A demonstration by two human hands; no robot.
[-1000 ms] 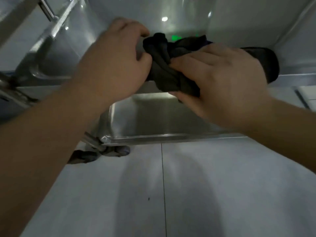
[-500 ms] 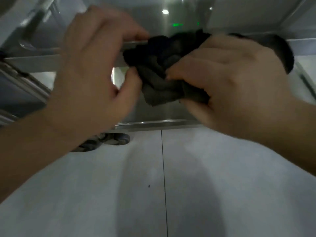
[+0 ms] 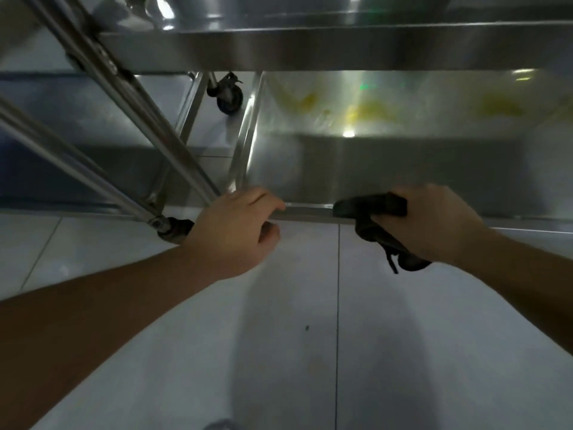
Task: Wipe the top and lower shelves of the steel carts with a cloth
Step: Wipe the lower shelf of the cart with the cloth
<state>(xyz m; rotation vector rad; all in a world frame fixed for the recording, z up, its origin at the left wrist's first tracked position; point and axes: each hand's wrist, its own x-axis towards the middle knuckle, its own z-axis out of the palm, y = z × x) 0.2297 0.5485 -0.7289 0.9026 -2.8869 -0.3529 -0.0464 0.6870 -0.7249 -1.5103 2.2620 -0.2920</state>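
The steel cart fills the upper view: its top shelf edge (image 3: 310, 45) runs across the top, and the lower shelf (image 3: 356, 169) lies below it with yellow smears (image 3: 372, 111) at the back. My right hand (image 3: 434, 221) grips a dark cloth (image 3: 369, 206) that drapes over the lower shelf's front rim, with a loose end hanging below. My left hand (image 3: 235, 231) has let go of the cloth and rests its curled fingers on the same rim, near the front left corner.
Slanted steel frame bars (image 3: 130, 119) cross the left side down to a front caster (image 3: 173, 229). A rear caster (image 3: 228, 99) shows behind the shelf. Pale floor tiles (image 3: 310, 352) spread below, with my shadow on them.
Both hands dropped from the top shelf to the lower shelf's front rim. My left hand released the cloth, which only my right hand now holds. The view tilted down under the top shelf.
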